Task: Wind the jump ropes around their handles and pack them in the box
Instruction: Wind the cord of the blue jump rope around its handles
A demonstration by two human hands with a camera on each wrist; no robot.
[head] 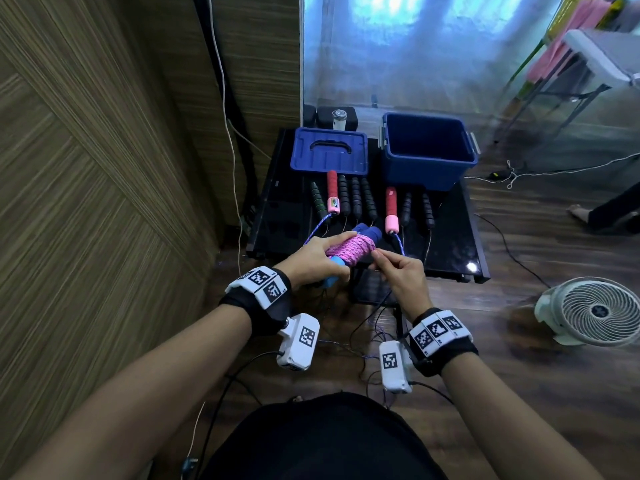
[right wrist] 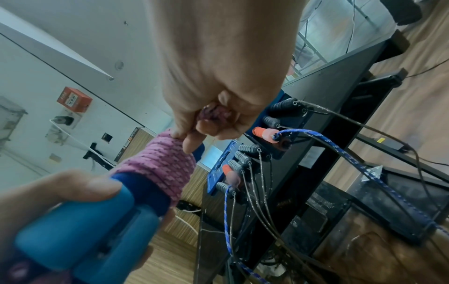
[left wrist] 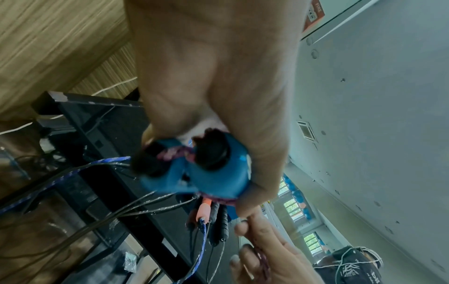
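Note:
My left hand [head: 313, 259] grips a pair of blue handles [right wrist: 92, 224] held side by side, with pink rope [head: 349, 249] wound tightly round their middle. My right hand [head: 398, 268] pinches the loose end of the pink rope [right wrist: 213, 115] at the far end of the bundle [right wrist: 160, 169]. The bundle hovers over the near edge of the black table [head: 446, 244]. The open blue box [head: 427, 150] stands at the table's back right, its inside dark. More jump ropes lie in a row behind the bundle: red-and-pink handles [head: 332, 195] and several black handles [head: 356, 202].
The blue box lid [head: 329, 150] lies flat at the back left of the table. Cords from the unwound ropes [right wrist: 255, 192] hang off the table's front edge toward the floor. A white fan [head: 595, 311] stands on the wooden floor at the right. A wood-panel wall is on the left.

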